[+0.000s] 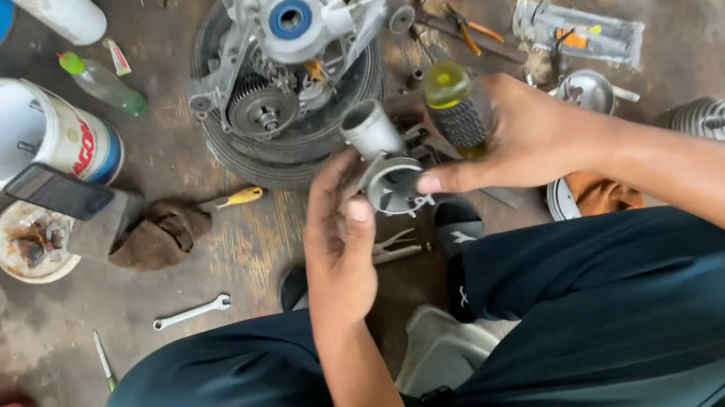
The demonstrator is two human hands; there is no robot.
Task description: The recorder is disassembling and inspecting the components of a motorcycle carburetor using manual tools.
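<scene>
A grey metal engine part [388, 169], with a short round tube on top and a wider round base, was in the middle of the frame, held between both hands above the floor. The left hand [340, 242] came from below and its fingers were closed on the left side of the base. The right hand [519, 136] came from the right side; its fingertips touched the right edge of the base, and the same hand was also closed around a screwdriver with a yellow and black handle [458, 109], which pointed up in the frame. Just behind the part, in the upper middle, an engine case [290, 48] with visible gears lay on a black tyre [284, 153]. To the left of the tyre, a small yellow-handled screwdriver [239, 197] lay beside a brown rag [161, 235]. Lower left, a steel spanner [191, 312] lay on the dirty concrete floor [233, 264]. In the upper left stood a white bucket [22, 133] with a dark phone [59, 191] near its rim, and a small bottle with a green cap [101, 81]. At the right edge lay a finned cylinder [708, 120]. The person's dark trousers [629, 309] filled the lower part of the frame.
</scene>
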